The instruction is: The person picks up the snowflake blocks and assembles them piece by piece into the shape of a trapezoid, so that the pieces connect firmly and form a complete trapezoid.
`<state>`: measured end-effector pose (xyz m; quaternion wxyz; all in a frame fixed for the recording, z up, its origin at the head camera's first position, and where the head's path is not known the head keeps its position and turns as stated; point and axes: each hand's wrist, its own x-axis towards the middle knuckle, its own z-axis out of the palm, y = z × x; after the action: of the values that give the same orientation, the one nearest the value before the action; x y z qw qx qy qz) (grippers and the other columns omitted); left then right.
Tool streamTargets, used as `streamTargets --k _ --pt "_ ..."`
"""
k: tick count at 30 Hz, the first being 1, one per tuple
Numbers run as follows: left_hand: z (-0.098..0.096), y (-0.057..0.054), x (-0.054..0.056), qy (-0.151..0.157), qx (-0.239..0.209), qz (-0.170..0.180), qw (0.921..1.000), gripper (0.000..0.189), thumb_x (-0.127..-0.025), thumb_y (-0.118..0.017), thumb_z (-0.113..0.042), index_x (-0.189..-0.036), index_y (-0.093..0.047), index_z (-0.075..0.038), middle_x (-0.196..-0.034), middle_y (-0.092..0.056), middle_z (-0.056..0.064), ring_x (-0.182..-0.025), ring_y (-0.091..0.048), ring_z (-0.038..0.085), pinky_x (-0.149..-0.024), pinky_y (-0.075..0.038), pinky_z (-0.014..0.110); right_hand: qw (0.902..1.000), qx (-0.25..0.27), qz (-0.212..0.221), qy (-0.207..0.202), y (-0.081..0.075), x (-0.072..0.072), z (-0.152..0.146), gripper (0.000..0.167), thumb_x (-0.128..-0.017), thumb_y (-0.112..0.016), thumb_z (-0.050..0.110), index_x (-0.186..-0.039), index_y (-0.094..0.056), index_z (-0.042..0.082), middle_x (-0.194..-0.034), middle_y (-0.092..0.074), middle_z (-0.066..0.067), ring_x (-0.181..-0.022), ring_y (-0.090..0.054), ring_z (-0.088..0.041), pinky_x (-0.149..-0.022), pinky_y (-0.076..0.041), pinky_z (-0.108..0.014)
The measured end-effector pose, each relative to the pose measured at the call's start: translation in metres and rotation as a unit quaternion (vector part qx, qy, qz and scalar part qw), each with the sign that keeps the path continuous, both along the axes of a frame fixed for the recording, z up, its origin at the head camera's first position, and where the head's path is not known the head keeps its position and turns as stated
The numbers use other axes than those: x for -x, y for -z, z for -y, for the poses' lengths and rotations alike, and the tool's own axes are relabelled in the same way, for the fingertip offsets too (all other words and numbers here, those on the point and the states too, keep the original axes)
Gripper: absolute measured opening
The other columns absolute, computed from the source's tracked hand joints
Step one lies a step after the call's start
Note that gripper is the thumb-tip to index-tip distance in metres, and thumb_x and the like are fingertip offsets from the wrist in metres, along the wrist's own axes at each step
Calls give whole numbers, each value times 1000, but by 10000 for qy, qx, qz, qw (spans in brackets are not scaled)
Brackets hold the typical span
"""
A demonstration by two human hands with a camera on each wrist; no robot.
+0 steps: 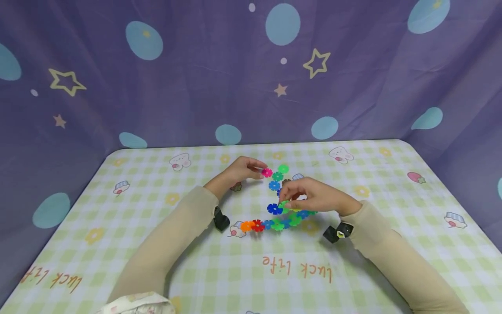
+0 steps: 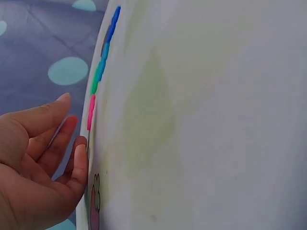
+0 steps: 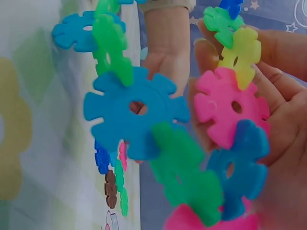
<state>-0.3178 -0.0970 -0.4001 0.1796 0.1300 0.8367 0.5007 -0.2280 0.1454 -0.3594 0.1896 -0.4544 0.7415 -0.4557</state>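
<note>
My right hand pinches a green notched plastic disc in a chain of interlocking discs. A dark blue disc forms this chain's end beside the fingertips. From there the chain bends round beneath the hand to a red disc and an orange disc. Close to the right wrist camera are its blue disc, pink disc and yellow disc. Farther back, my left hand has loosely bent, parted fingers beside a pink disc at the edge of a second group of joined discs.
A checked cloth printed with cartoon figures and lettering covers the table. Behind it hangs a purple curtain with stars and blue spots. A brown disc belongs to the farther group, partly behind my right hand in the head view.
</note>
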Motion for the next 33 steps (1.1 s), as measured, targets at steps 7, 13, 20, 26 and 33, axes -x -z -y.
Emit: streamTargets --k 7,13,20,26,33 --pt "-1 0 11 345 277 -137 9989 39 -80 -72 0 -119 -66 -5 -120 -64 8 -113 -57 22 -96 -46 31 9997 -119 -201 118 -2 -1 4 26 -93 -57 9 -118 -60 5 -113 -66 -5 -97 -65 -12 -88 -50 -33" --pt "-1 1 14 504 570 -316 9966 40 -79 -73 0 -118 -67 -9 -118 -66 5 -114 -56 19 -97 -44 31 9990 -141 -299 306 -2 -2 8 30 -87 -68 12 -116 -64 7 -111 -67 -2 -97 -64 -12 -87 -50 -33" --pt "-2 1 14 708 614 -559 9940 37 -80 -71 2 -116 -68 -7 -116 -67 7 -110 -58 19 -96 -45 31 9984 -174 -314 431 0 -4 10 32 -80 -76 17 -111 -68 12 -104 -68 3 -94 -62 -11 -82 -50 -31" --pt "-1 4 16 850 542 -550 9934 36 -80 -70 3 -115 -68 -5 -115 -67 7 -111 -58 21 -97 -44 31 9991 -111 -285 307 1 -4 10 30 -80 -76 16 -109 -69 12 -101 -70 4 -93 -63 -11 -80 -51 -30" --pt "0 5 15 840 325 -478 9948 39 -78 -74 -1 -116 -67 -3 -114 -67 9 -107 -60 21 -93 -48 30 9985 -167 -331 407 2 -4 8 29 -81 -75 17 -108 -70 10 -101 -70 1 -93 -63 -13 -79 -51 -30"
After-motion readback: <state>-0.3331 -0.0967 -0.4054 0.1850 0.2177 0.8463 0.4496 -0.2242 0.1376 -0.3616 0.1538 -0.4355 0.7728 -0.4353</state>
